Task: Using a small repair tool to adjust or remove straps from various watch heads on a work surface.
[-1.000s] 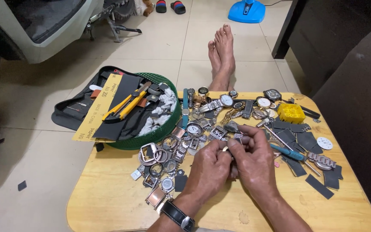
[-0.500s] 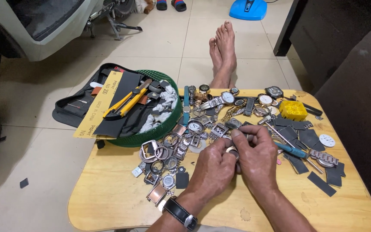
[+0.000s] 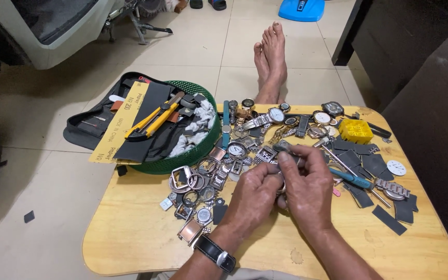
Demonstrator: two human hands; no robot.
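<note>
My left hand [image 3: 252,199] and my right hand [image 3: 309,189] meet over the middle of a small wooden table [image 3: 130,228]. Both are closed around a small metal watch part [image 3: 282,186], mostly hidden between the fingers. A black wristwatch [image 3: 214,252] is on my left wrist. Just beyond the hands lies a heap of watches, cases and bracelets [image 3: 234,155]. A blue-handled tool [image 3: 353,179] lies right of my right hand.
A green basket [image 3: 203,148] with rags, a yellow cutter [image 3: 154,119] and sandpaper sheets overhangs the table's left corner. A yellow parts box [image 3: 355,130] and dark sandpaper pieces [image 3: 385,215] lie at the right. My bare feet [image 3: 270,57] rest on the tiled floor beyond.
Both hands have stayed together over the table's middle, with the fingers shifting slightly on the small part. Nothing else on the table has moved.
</note>
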